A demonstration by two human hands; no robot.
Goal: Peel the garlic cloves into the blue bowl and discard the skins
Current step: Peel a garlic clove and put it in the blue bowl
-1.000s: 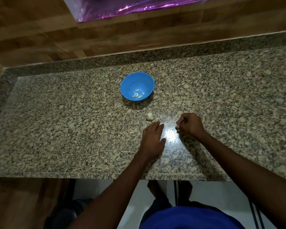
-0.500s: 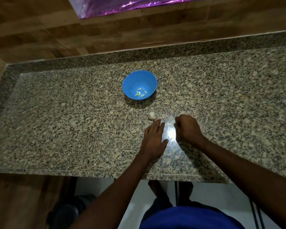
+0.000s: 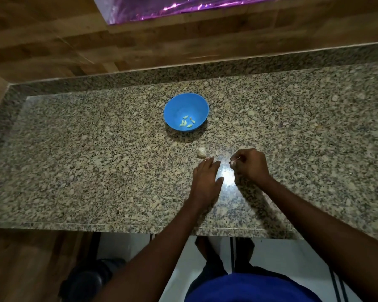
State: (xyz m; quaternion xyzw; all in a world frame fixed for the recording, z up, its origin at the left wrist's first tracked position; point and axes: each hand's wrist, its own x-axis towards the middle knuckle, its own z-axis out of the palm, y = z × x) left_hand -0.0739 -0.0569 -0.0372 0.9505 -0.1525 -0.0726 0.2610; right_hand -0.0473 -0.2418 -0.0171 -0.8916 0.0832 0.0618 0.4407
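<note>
A blue bowl (image 3: 200,105) stands on the granite counter (image 3: 96,160) with several peeled cloves (image 3: 187,122) in its bottom. A pale piece of garlic bulb (image 3: 201,152) lies on the counter below the bowl, and a small scrap of skin (image 3: 216,154) lies just right of it. My left hand (image 3: 205,178) rests flat on the counter, fingers straight, fingertips just short of the bulb piece. My right hand (image 3: 250,163) is curled and pinches a small pale garlic clove (image 3: 233,163) at its fingertips, with a thin bit of skin sticking up.
A wooden wall rises behind the counter's raised granite back edge (image 3: 205,70), with a purple-lit opening (image 3: 183,5) at the top. The counter's front edge (image 3: 140,226) runs across below my hands. A dark round object (image 3: 85,282) sits on the floor at lower left.
My right hand has lifted slightly and turned, so the pale clove and skin now show at its fingertips. My left hand stays flat in place.
</note>
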